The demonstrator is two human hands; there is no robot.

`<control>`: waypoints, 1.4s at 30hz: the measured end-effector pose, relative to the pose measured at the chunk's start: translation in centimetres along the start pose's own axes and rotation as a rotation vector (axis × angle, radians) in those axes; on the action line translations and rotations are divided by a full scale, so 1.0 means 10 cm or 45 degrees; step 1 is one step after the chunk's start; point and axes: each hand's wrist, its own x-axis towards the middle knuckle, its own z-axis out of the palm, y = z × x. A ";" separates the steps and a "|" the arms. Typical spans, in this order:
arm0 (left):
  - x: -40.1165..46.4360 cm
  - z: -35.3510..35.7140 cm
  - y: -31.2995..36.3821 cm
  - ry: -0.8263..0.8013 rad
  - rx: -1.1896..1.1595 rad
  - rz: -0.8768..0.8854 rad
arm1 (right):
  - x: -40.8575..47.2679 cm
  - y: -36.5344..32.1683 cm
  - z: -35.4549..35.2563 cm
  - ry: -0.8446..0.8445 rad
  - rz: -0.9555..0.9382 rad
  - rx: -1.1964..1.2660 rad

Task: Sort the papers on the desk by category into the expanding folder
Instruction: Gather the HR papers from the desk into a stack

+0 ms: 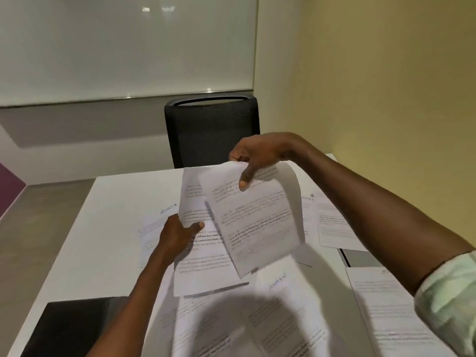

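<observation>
My right hand [253, 157] pinches the top edge of a printed sheet [257, 222] and holds it hanging above the white desk [103, 228]. My left hand [177, 234] grips the left edge of a second printed sheet [203, 264], raised just behind and left of the first. More printed papers lie spread on the desk: one headed in blue handwriting [154, 228] at the left, one marked "ADMIN" [278, 302] in front, others at the right [334, 228] and near right [386, 313]. A black flat object, possibly the expanding folder [69, 328], lies at the desk's near left corner.
A black mesh office chair [211, 130] stands behind the desk's far edge. A dark slot [360, 257] is set in the desk at the right. A whiteboard [123, 45] covers the back wall, and a yellow wall is at the right.
</observation>
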 end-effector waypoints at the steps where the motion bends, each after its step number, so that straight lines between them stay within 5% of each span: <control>1: -0.04 0.02 0.01 -0.040 -0.043 -0.021 | 0.00 -0.03 0.02 0.042 0.007 0.010; 9: -0.50 0.28 0.06 -0.445 -0.483 -0.069 | 0.01 -0.01 0.50 0.374 0.201 0.015; 13: -0.58 0.39 -0.12 -0.486 -0.599 -0.077 | -0.11 0.05 0.86 0.674 0.337 -0.086; 16: -0.62 0.51 -0.21 -0.475 -0.635 -0.118 | -0.39 0.20 1.12 0.993 0.507 0.273; 20: -0.67 0.66 -0.23 -0.451 -0.615 -0.141 | -0.91 0.47 1.59 0.838 0.813 0.922; 23: -0.68 0.81 -0.18 -0.417 -0.537 -0.198 | -1.19 0.50 1.95 0.701 0.682 1.286; 26: -0.75 1.00 -0.05 -0.377 -0.618 -0.342 | -1.31 0.46 2.14 0.793 0.573 1.569; 30: -0.89 1.31 0.17 -0.409 -0.934 -0.339 | -1.43 0.63 2.36 0.940 0.596 1.583; 35: -1.12 1.68 0.19 -0.173 -0.410 -0.009 | -1.61 0.84 2.60 1.130 0.658 1.314; 42: -1.41 1.94 0.15 0.074 -0.430 0.100 | -1.88 0.98 2.80 1.224 0.590 1.347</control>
